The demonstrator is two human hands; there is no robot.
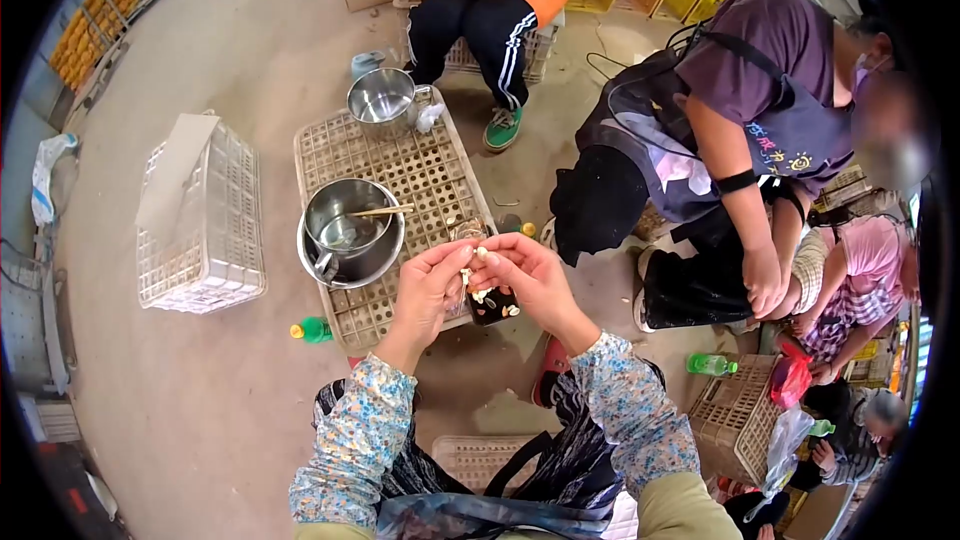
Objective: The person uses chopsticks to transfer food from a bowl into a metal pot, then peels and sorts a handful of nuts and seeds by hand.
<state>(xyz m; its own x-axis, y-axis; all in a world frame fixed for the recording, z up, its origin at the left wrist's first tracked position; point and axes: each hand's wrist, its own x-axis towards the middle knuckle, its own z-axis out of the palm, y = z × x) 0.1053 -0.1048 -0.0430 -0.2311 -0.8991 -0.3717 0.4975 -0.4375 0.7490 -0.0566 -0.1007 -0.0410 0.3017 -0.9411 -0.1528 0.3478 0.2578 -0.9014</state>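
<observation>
My left hand (pixel 432 290) and my right hand (pixel 528 285) meet in front of me, fingertips pinched around a small pale piece (pixel 481 252). What the piece is cannot be made out. Just below the fingers is a dark container (pixel 490 312) with white and orange bits in and around it. To the left of my hands, a steel pot (pixel 340 202) with chopsticks (pixel 383 210) across its rim rests in a steel bowl (pixel 383 272). Farther back stands another steel pot (pixel 382 100). All of these are on an upturned beige plastic crate (pixel 432 155).
A white crate (pixel 225 230) with a board on it stands left. A green bottle (pixel 314 330) is beside the crate table. One person (pixel 480 20) sits opposite, another (pixel 740 90) at the right, more people farther right. A second green bottle (pixel 710 364) lies near a crate (pixel 733 415).
</observation>
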